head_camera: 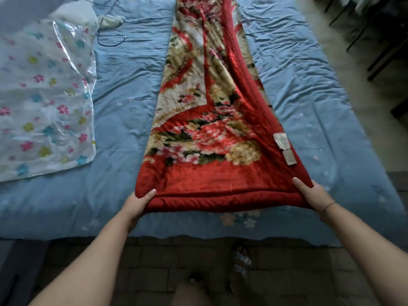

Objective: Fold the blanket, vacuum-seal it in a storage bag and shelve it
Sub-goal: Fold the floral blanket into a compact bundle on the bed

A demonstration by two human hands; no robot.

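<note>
A red blanket point(209, 120) with a floral pattern lies folded into a long narrow strip down the middle of the bed, running away from me. My left hand point(138, 203) grips its near left corner, thumb on top. My right hand point(313, 194) grips the near right corner, thumb on top, and the near end is lifted a little off the bed. Two white labels point(284, 147) show on the blanket's right edge. A clear plastic storage bag point(46, 102) printed with coloured flowers lies flat at the left of the bed.
The bed is covered by a wrinkled light blue sheet point(309, 96). A dark cord point(110, 39) and a white cloth point(112, 19) lie near the bag's far end. Dark furniture legs point(379, 49) stand on the floor at the far right. Tiled floor and a sandal point(240, 266) are below me.
</note>
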